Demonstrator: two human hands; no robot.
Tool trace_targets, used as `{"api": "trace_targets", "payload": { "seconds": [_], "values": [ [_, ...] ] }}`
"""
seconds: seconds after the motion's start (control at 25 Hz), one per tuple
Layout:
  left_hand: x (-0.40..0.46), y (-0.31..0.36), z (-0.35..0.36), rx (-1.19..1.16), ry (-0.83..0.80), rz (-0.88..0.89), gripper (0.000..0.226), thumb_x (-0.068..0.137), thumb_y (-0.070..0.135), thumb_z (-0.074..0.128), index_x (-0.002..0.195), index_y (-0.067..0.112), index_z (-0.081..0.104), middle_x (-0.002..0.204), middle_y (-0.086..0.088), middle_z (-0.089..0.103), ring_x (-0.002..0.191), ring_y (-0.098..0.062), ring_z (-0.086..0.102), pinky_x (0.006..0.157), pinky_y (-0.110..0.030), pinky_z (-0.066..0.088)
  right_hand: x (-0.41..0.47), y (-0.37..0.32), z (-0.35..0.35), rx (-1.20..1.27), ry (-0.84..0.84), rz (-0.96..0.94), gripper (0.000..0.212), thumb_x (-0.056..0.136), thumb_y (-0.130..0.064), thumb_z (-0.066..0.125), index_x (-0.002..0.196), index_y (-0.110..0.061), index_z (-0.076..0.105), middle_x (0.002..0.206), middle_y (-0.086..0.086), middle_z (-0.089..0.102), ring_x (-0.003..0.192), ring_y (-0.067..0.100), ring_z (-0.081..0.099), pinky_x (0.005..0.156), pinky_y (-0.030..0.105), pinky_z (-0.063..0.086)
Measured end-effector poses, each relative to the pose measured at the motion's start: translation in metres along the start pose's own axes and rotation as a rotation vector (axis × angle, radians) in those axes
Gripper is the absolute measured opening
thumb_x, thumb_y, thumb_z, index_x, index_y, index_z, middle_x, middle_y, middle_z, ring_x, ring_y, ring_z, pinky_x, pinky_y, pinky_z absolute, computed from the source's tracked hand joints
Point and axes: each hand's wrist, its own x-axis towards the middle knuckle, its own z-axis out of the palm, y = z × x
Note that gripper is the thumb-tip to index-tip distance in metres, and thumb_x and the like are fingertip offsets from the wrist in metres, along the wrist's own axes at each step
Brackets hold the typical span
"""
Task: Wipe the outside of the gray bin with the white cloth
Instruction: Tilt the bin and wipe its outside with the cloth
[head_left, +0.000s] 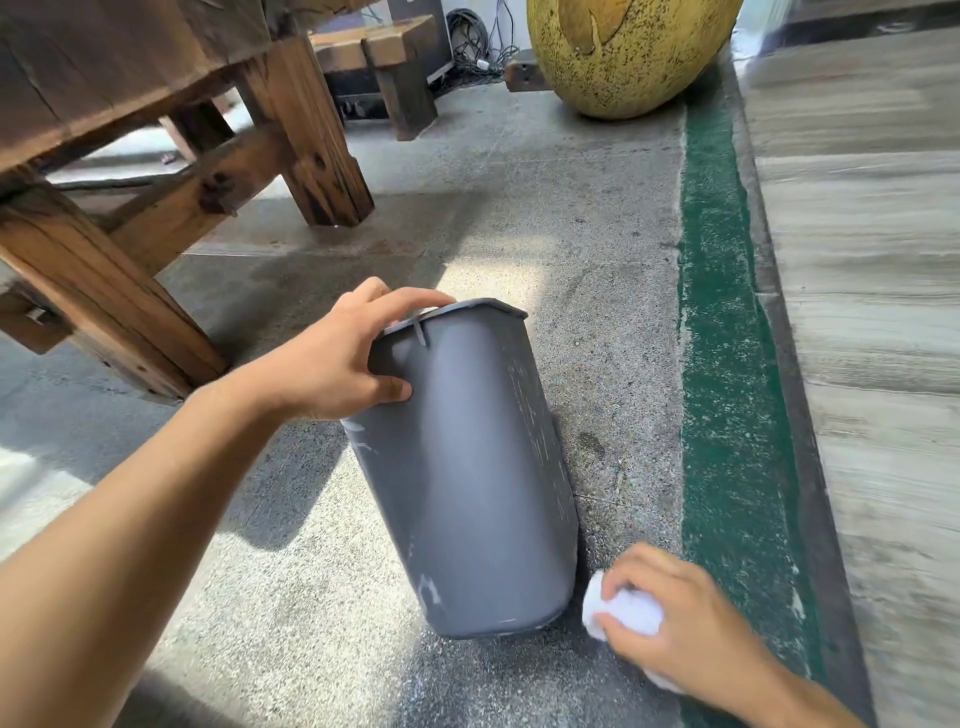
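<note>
Gray bin (467, 467) stands tilted on the speckled concrete floor (519, 208), rim leaning away from the camera, base nearest it. Left hand (332, 358) grips the rim, fingers over the edge, thumb on the outer wall. Right hand (670, 618) clenches the bunched white cloth (623, 613) just beside the bin's base; contact with the bin cannot be told.

Single head-worn wide-angle view, pitched forward and down at the floor. Close range: both forearms enter from the bottom edge, left hand (332, 358) mid-frame, right hand (670, 618) low right. Gray bin (467, 467) sits between them, centered. Edges bow from lens distortion. No second view, so no overlap.
</note>
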Motion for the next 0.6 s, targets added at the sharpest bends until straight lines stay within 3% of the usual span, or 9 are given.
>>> {"api": "trace_targets", "payload": {
  "seconds": [0.16,0.28,0.36,0.48,0.6],
  "values": [
    [-0.001,0.007,0.0,0.116,0.03,0.007,0.078,0.069,0.043,0.072,0.143,0.036,0.047,0.114,0.003,0.049,0.113,-0.024,0.044,0.099,-0.037,0.038,0.057,-0.053,-0.039,0.157,0.324,-0.029,0.016,0.075,-0.033,0.082,0.085,-0.03,0.069,0.09,-0.015,0.066,0.085,0.003,0.063,0.072,0.012,0.043],
    [0.004,0.02,0.006,0.097,0.242,0.024,0.047,0.084,0.061,0.057,0.112,0.024,0.065,0.093,0.005,0.056,0.091,-0.02,0.049,0.08,-0.031,0.038,0.11,-0.095,-0.059,0.345,0.375,-0.02,0.015,0.079,-0.03,0.083,0.088,-0.027,0.072,0.087,-0.014,0.072,0.083,0.002,0.065,0.075,0.018,0.049],
    [0.008,0.028,0.013,0.103,0.363,0.031,0.033,0.092,0.049,0.058,0.086,0.016,0.061,0.077,0.003,0.056,0.076,-0.019,0.05,0.069,-0.032,0.038,0.142,-0.119,-0.066,0.443,0.381,-0.043,0.015,0.08,-0.033,0.082,0.09,-0.027,0.072,0.087,-0.015,0.074,0.084,0.003,0.067,0.08,0.025,0.054],
    [0.007,0.033,0.025,0.008,0.411,-0.027,0.031,0.09,0.033,0.063,0.071,0.012,0.049,0.062,0.001,0.05,0.06,-0.015,0.044,0.06,-0.034,0.039,0.176,-0.144,-0.065,0.462,0.358,-0.088,0.017,0.078,-0.037,0.08,0.089,-0.027,0.073,0.089,-0.011,0.075,0.088,0.006,0.069,0.085,0.034,0.056],
    [0.0,0.028,0.026,-0.093,0.425,-0.104,0.028,0.085,0.028,0.058,0.064,0.013,0.048,0.058,-0.004,0.047,0.058,-0.012,0.04,0.06,-0.034,0.04,0.186,-0.147,-0.058,0.481,0.255,-0.122,0.012,0.081,-0.032,0.082,0.09,-0.025,0.077,0.088,-0.014,0.075,0.08,-0.005,0.066,0.078,0.022,0.051]
  ]
}}
